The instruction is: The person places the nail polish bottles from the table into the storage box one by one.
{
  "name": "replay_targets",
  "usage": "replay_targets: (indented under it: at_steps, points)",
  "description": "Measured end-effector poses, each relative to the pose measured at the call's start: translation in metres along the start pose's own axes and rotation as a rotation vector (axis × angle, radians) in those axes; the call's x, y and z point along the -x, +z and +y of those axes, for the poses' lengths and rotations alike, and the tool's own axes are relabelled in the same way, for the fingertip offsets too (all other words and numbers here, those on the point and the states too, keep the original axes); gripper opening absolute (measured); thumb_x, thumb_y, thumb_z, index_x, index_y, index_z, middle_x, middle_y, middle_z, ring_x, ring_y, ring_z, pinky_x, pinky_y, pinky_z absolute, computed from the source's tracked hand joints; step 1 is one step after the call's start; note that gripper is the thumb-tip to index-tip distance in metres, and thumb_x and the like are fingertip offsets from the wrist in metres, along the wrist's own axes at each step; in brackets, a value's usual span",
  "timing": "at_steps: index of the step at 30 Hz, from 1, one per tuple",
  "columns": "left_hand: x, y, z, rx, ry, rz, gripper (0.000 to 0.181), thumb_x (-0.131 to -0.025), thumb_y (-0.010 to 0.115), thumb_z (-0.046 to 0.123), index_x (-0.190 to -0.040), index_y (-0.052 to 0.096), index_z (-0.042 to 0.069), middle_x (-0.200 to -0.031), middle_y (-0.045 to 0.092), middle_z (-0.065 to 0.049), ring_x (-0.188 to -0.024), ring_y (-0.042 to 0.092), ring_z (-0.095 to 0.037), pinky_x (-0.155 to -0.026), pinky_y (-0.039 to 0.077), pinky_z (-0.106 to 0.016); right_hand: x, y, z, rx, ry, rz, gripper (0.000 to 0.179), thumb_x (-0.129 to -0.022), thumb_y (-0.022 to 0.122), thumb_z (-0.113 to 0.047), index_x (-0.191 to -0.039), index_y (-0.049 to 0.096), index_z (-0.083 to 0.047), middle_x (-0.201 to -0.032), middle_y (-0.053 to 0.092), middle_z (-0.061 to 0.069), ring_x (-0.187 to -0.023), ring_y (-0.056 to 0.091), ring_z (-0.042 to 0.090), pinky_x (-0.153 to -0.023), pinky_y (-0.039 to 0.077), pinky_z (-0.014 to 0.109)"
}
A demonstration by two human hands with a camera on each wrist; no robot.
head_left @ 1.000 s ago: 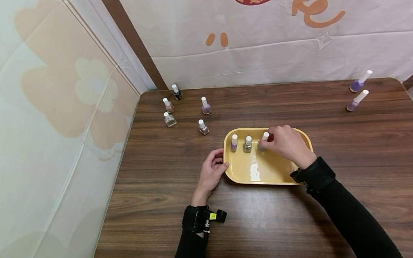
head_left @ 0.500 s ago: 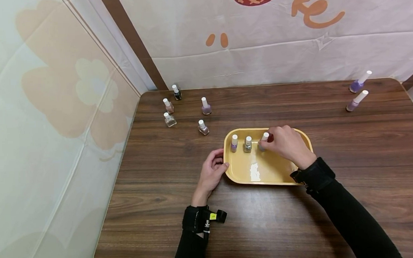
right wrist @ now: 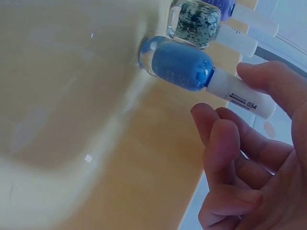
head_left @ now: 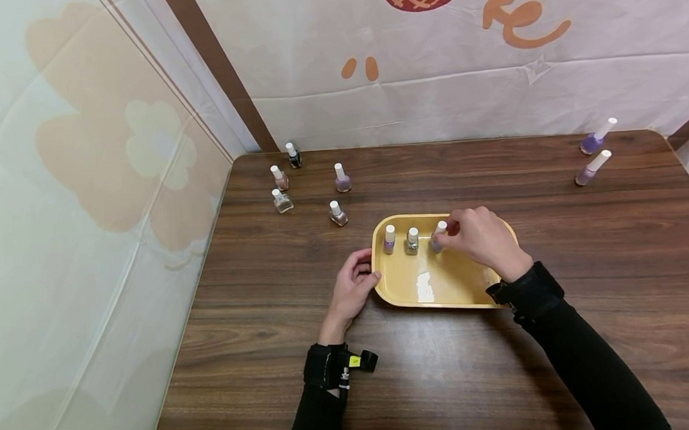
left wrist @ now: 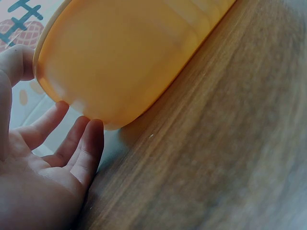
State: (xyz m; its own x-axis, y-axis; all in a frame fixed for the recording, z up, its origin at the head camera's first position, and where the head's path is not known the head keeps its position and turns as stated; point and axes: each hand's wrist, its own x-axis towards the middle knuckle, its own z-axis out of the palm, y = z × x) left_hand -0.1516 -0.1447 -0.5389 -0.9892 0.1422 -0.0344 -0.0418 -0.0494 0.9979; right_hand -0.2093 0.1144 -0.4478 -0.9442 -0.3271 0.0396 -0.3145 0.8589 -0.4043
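Observation:
A yellow tray [head_left: 402,283] lies on the wooden table, and my left hand [head_left: 352,291] grips its left end. The left wrist view shows the thumb [left wrist: 21,64] at the rim and the fingertips against the outer wall. Inside stand a purple nail polish bottle [head_left: 388,240], a clear one with dark flecks [head_left: 412,243] and a blue one [right wrist: 177,64], in a row along the far side. My right hand [head_left: 487,241] is around the blue bottle's white cap [right wrist: 235,93]. One digit touches the cap; the other fingers, loosely bent, sit slightly apart from it.
Left of the tray, several white-capped nail polish bottles stand on the table, including a black one [head_left: 294,158], a mauve one [head_left: 343,182] and a clear one [head_left: 283,203]. Two purple bottles, one darker [head_left: 591,143] and one paler [head_left: 585,175], stand at the far right.
The right hand has shifted very slightly to the right at the blue bottle's cap. The left hand, the tray and the bottles stay in place; the head view has tilted a little.

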Motion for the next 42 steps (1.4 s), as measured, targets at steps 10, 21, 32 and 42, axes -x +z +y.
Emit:
replay_targets:
  at_steps: [10,21,32,42]
  points:
    - [0.0,0.0,0.0,0.002,-0.006,-0.002,0.05,-0.084,0.06,-0.002,-0.132,0.047,-0.005,-0.125,0.051,-0.027,-0.099,0.054,-0.022,-0.078,0.048,-0.016,0.003,-0.006,0.0,-0.034,0.017,-0.03,0.026,-0.087,0.065,-0.035,-0.087,0.071,-0.01,-0.076,0.068,0.003,-0.059,0.054,0.011,-0.058,0.042,0.028]
    - [0.001,0.0,0.0,0.008,0.008,0.002,0.051,-0.083,0.059,-0.001,-0.133,0.047,-0.006,-0.125,0.051,-0.027,-0.096,0.054,-0.016,-0.078,0.048,-0.016,0.001,-0.015,0.001,-0.029,0.022,0.011,0.031,-0.084,0.071,-0.042,-0.082,0.071,-0.01,-0.076,0.07,0.004,-0.062,0.059,0.014,-0.06,0.047,0.032]
    - [0.0,0.001,0.001,0.007,0.008,0.005,0.05,-0.083,0.059,-0.002,-0.132,0.048,-0.005,-0.125,0.051,-0.027,-0.097,0.054,-0.018,-0.077,0.048,-0.016,0.005,-0.026,0.006,-0.059,0.047,0.008,0.041,-0.087,0.063,-0.052,-0.084,0.071,-0.012,-0.078,0.069,0.005,-0.065,0.057,0.016,-0.065,0.045,0.034]
    - [0.0,0.001,0.002,-0.003,-0.004,0.007,0.048,-0.086,0.059,-0.001,-0.133,0.047,-0.005,-0.128,0.05,-0.026,-0.099,0.054,-0.019,-0.078,0.048,-0.016,0.004,-0.044,0.012,-0.06,0.062,0.093,0.035,-0.09,0.064,-0.042,-0.083,0.073,-0.009,-0.073,0.069,0.006,-0.063,0.058,0.018,-0.059,0.041,0.03]
